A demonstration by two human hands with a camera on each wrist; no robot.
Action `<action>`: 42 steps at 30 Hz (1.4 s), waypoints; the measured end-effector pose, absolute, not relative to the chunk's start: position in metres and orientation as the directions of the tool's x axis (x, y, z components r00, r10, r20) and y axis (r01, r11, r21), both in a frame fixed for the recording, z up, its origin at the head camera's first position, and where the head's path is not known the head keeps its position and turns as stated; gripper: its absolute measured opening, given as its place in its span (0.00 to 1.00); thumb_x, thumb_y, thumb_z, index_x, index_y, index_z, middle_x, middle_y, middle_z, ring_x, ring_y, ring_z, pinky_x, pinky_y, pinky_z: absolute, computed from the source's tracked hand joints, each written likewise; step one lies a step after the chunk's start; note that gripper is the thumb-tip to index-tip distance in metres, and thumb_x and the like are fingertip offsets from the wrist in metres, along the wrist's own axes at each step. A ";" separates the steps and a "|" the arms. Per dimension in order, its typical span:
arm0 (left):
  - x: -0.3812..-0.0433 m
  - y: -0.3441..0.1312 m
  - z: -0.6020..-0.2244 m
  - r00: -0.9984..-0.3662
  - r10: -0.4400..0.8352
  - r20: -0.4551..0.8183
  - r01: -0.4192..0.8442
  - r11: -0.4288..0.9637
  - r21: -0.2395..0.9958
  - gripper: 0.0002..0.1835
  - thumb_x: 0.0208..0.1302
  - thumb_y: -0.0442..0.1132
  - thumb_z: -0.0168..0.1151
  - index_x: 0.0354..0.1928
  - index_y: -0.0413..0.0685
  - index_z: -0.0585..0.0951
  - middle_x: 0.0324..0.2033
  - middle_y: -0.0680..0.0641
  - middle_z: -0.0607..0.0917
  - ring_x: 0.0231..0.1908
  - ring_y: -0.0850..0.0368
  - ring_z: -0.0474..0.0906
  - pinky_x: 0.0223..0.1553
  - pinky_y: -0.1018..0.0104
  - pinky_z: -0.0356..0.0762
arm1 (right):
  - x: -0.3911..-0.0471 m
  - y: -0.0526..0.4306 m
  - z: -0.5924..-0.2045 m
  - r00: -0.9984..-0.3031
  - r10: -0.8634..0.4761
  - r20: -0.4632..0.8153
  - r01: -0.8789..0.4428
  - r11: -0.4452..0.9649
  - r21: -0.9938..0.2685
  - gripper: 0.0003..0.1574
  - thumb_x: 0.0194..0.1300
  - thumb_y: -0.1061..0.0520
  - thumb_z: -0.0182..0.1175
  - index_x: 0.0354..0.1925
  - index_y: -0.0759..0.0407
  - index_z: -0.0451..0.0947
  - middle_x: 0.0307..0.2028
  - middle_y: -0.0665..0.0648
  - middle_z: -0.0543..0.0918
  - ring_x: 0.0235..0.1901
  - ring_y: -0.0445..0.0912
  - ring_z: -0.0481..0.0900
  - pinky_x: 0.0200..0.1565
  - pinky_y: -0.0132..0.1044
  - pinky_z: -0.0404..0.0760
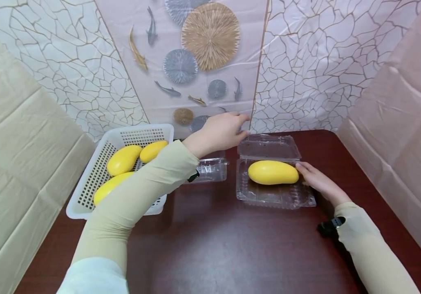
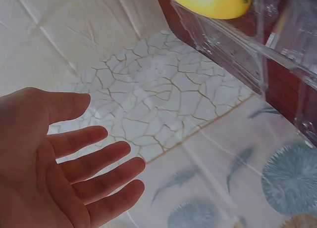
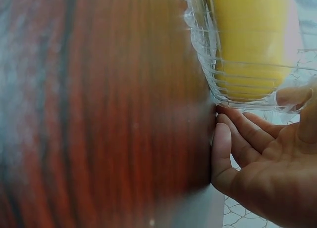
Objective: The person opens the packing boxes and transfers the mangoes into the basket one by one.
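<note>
A clear plastic clamshell box point(image 1: 245, 192) stands on the table with its lid point(image 1: 269, 147) folded back. One yellow mango point(image 1: 273, 172) lies inside it. My right hand point(image 1: 321, 183) touches the box's right side; in the right wrist view its fingertips point(image 3: 225, 109) are low by the ribbed wall and one finger is at the rim. My left hand point(image 1: 223, 130) hovers near the lid's left corner, holding nothing. Its fingers are spread and loosely bent in the left wrist view, apart from the box.
A white perforated basket point(image 1: 81, 200) at left holds several yellow mangoes point(image 1: 124, 160), partly behind the left sleeve. Another clear plastic box point(image 1: 212, 170) stands beyond the left forearm. Patterned cloth point(image 1: 306, 69) rises behind the table point(image 1: 225, 245), with plain cloth walls on both sides.
</note>
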State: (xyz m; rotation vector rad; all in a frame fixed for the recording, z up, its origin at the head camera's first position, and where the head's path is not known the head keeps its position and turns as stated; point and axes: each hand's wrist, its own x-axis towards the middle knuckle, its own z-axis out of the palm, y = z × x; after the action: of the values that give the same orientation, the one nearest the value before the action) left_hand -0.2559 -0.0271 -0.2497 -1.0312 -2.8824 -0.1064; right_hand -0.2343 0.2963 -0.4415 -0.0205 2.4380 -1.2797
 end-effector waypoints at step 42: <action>-0.266 0.051 -0.344 -0.705 0.667 -0.243 0.678 0.734 0.048 0.28 0.73 0.54 0.58 0.71 0.56 0.72 0.59 0.52 0.80 0.53 0.57 0.78 0.44 0.59 0.78 | -0.238 0.296 -0.443 -0.933 -0.192 -0.305 0.147 0.569 -0.809 0.57 0.76 0.27 0.32 0.77 0.73 0.39 0.73 0.79 0.50 0.71 0.70 0.55 0.66 0.64 0.63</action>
State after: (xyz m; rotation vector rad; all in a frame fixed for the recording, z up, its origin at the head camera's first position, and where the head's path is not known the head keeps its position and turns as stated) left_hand -0.2657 0.0507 -0.3435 -1.2428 -3.1505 0.0773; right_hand -0.2376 0.2960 -0.4432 -0.0369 2.4452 -1.3095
